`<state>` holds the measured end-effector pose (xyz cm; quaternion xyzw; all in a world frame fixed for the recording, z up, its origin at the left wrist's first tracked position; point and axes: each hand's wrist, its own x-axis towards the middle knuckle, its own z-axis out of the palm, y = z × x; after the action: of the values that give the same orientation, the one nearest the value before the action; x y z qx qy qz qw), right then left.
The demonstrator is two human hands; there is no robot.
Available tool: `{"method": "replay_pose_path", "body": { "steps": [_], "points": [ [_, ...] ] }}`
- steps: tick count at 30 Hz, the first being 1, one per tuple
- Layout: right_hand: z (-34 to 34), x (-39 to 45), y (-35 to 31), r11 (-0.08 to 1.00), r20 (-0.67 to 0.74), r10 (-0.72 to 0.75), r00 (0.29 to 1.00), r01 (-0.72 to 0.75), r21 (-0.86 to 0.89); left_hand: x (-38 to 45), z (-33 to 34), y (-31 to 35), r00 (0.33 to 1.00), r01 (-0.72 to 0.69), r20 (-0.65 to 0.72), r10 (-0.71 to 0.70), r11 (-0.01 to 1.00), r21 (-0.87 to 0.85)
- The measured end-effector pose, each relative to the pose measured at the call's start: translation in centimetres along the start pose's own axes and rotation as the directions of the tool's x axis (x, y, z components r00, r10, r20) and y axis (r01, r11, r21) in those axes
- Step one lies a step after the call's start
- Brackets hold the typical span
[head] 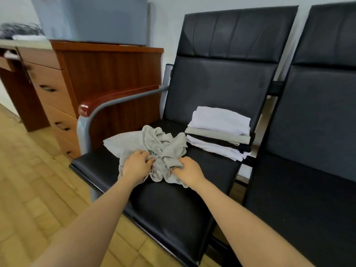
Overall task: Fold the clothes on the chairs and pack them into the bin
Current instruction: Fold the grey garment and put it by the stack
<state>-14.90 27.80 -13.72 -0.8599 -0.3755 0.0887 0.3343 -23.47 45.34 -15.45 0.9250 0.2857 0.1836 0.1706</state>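
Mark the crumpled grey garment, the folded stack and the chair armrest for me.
crumpled grey garment (154,140): head view, on its bunched upper middle.
folded stack (219,120): head view, on the white top piece.
chair armrest (115,100): head view, on the red-brown wooden pad.

No text, label, brand, number or sign can be read on anything in the head view.

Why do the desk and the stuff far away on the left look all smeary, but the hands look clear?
Head view: the wooden desk and grey board at the left edge are smeared by blur, while the left hand, right hand and crumpled grey garment in the middle are sharp; the wide lens also bends the chair backs; soft glare shines on the seat.
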Motion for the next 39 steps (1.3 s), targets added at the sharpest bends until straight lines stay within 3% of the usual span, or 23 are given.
{"method": "replay_pose_path", "body": {
  "steps": [2, 3, 5, 7, 9, 12, 15, 18, 23, 25, 27, 29, 31, 33, 35, 39],
  "points": [
    [-0.9, -1.4, -0.6, 1.000, 0.033, 0.017, 0.999, -0.017, -0.006, -1.6, -0.6, 1.4, 0.999, 0.048, -0.006, -0.052, 0.957, -0.286],
    [-1.2, -2.2, -0.6, 0.995, 0.044, 0.053, 0.998, -0.056, 0.077, -2.5, -0.9, 2.1, 0.995, 0.087, -0.007, -0.100, 0.893, -0.441],
    [-2.0, -4.0, -0.1, 0.902, 0.073, 0.133, 0.988, -0.152, 0.404, -4.1, -1.2, 3.8, 0.981, 0.172, 0.056, -0.185, 0.704, -0.689],
    [-3.1, -6.0, 0.4, 0.753, 0.110, 0.175, 0.978, -0.205, 0.626, -5.9, -1.4, 5.9, 0.961, 0.252, 0.165, -0.223, 0.456, -0.853],
    [-4.8, -8.0, 0.4, 0.589, 0.140, 0.228, 0.963, -0.251, 0.768, -7.7, -1.8, 8.6, 0.953, 0.273, 0.217, -0.210, 0.291, -0.917],
    [-9.0, -10.5, 0.6, 0.444, 0.080, 0.305, 0.949, -0.216, 0.870, -9.1, -2.6, 13.6, 0.959, 0.264, 0.231, -0.164, 0.220, -0.939],
    [-14.0, -12.6, 1.7, 0.433, -0.003, 0.322, 0.947, -0.144, 0.890, -10.4, -3.7, 19.7, 0.970, 0.237, 0.221, -0.097, 0.194, -0.952],
    [-19.3, -15.0, 2.8, 0.549, -0.130, 0.424, 0.896, -0.140, 0.824, -12.1, -4.2, 26.3, 0.972, 0.215, 0.223, 0.071, 0.105, -0.971],
    [-27.1, -20.8, 7.3, 0.614, -0.262, 0.483, 0.835, -0.109, 0.782, -16.2, -3.6, 36.0, 0.951, 0.190, 0.215, 0.220, 0.130, -0.973],
    [-28.8, -23.6, 9.7, 0.608, -0.271, 0.508, 0.817, -0.118, 0.785, -17.8, -2.2, 38.1, 0.939, 0.176, 0.225, 0.259, 0.199, -0.964],
    [-29.5, -26.6, 12.4, 0.604, -0.237, 0.564, 0.791, -0.199, 0.772, -19.5, 0.1, 39.2, 0.924, 0.133, 0.232, 0.305, 0.314, -0.940],
    [-29.5, -29.7, 15.8, 0.583, -0.183, 0.631, 0.754, -0.306, 0.752, -21.8, 2.8, 39.9, 0.901, 0.029, 0.243, 0.360, 0.509, -0.860],
    [-28.8, -32.3, 18.5, 0.558, -0.143, 0.708, 0.691, -0.424, 0.713, -24.0, 5.1, 39.7, 0.850, -0.125, 0.287, 0.442, 0.699, -0.704],
    [-27.9, -34.4, 20.9, 0.516, -0.137, 0.780, 0.610, -0.504, 0.692, -25.7, 6.8, 39.2, 0.790, -0.238, 0.370, 0.490, 0.800, -0.551],
    [-27.6, -35.7, 22.3, 0.461, -0.148, 0.828, 0.541, -0.507, 0.729, -26.0, 7.3, 39.4, 0.780, -0.283, 0.392, 0.488, 0.833, -0.476],
    [-28.0, -35.7, 22.9, 0.397, -0.172, 0.843, 0.509, -0.374, 0.838, -23.3, 6.8, 42.6, 0.857, -0.193, 0.261, 0.444, 0.747, -0.636]
  ]
}}
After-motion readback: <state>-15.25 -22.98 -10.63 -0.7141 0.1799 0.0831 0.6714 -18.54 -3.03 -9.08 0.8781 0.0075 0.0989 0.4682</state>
